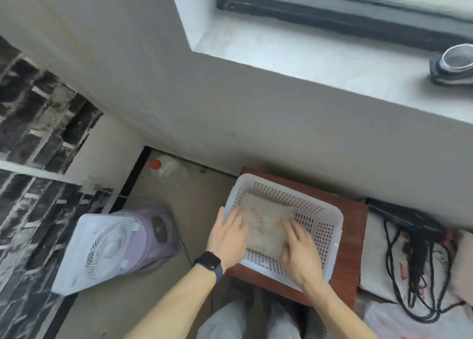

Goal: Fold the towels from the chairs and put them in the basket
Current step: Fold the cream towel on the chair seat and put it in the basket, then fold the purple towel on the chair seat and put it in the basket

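White perforated basket (330,217) on red-brown stool (354,219); folded beige towel (266,227) inside, pressed flat by open left hand (227,239) and open right hand (298,249), nothing gripped. Red lettering on bag (378,269) at right, unreadable.

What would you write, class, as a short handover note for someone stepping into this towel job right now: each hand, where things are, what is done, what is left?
Left hand: open, flat on the left edge of the folded beige towel with an orange leaf pattern.
Right hand: open, pressing down the towel's right side.
The towel lies folded inside the white perforated plastic basket, which sits on the reddish-brown wooden stool.
Done: this towel is folded and in the basket.
Left: let go and lift both hands out. No chairs or other towels are in view, so check whether more remain.
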Demonstrator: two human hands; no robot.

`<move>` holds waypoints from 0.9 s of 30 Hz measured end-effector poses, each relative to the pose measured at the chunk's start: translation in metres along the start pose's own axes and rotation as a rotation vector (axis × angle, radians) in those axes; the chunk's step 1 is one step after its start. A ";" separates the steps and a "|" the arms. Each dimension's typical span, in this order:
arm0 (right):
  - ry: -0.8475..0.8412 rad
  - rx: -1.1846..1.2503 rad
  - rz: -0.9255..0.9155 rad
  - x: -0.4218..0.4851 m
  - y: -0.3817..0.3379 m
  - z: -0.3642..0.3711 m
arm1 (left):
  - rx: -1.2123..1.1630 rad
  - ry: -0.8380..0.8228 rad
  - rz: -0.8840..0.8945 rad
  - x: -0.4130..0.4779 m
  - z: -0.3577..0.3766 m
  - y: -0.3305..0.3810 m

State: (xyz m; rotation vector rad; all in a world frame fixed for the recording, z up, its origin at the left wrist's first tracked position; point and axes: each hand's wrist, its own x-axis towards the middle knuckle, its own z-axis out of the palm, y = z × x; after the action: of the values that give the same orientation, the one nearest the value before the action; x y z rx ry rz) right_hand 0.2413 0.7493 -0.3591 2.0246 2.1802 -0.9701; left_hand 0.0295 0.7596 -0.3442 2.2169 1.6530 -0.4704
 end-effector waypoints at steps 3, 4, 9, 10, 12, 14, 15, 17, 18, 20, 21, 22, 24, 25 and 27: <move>-0.016 0.020 -0.094 -0.015 -0.021 -0.022 | -0.230 0.152 -0.203 -0.052 -0.005 -0.011; -0.040 0.021 -0.142 -0.018 -0.031 -0.029 | -0.308 0.188 -0.306 -0.073 -0.006 -0.015; -0.187 -0.034 -0.490 -0.040 -0.106 -0.058 | -0.672 0.227 -0.839 -0.184 -0.001 -0.027; -0.226 -0.053 -0.564 -0.046 -0.126 -0.062 | -0.751 0.252 -0.920 -0.209 0.000 -0.027; -0.285 -0.098 -0.718 -0.063 -0.172 -0.070 | -0.844 0.278 -1.082 -0.264 0.002 -0.026; -0.340 -0.135 -0.920 -0.086 -0.223 -0.070 | -0.887 0.311 -1.250 -0.323 0.006 -0.023; -0.363 -0.145 -1.024 -0.101 -0.248 -0.067 | -0.909 0.340 -1.325 -0.354 0.008 -0.021; -0.419 -0.169 -1.175 -0.139 -0.299 -0.057 | -0.927 0.433 -1.474 -0.416 0.012 -0.012; -0.448 -0.186 -1.237 -0.160 -0.324 -0.051 | -0.923 0.493 -1.553 -0.448 0.014 -0.006; -0.508 -0.234 -1.385 -0.205 -0.371 -0.032 | -0.896 0.589 -1.711 -0.510 0.017 0.009; -0.549 -0.259 -1.464 -0.229 -0.394 -0.022 | -0.871 0.600 -1.788 -0.540 0.020 0.019; -0.587 -0.269 -1.538 -0.255 -0.415 -0.013 | -0.856 0.598 -1.860 -0.569 0.024 0.030; -0.638 -0.251 -1.662 -0.310 -0.453 0.007 | -0.879 0.620 -1.972 -0.625 0.036 0.053; -0.650 -0.246 -1.717 -0.336 -0.469 0.017 | -0.897 0.647 -2.019 -0.652 0.041 0.066; -0.668 -0.276 -1.814 -0.387 -0.496 0.039 | -0.912 0.713 -2.120 -0.701 0.054 0.089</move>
State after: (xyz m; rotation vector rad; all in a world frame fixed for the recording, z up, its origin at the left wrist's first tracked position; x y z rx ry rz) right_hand -0.1602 0.3992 -0.0211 -0.8054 2.8305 -0.8590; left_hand -0.0780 0.1155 -0.0687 -0.6544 2.9142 0.6870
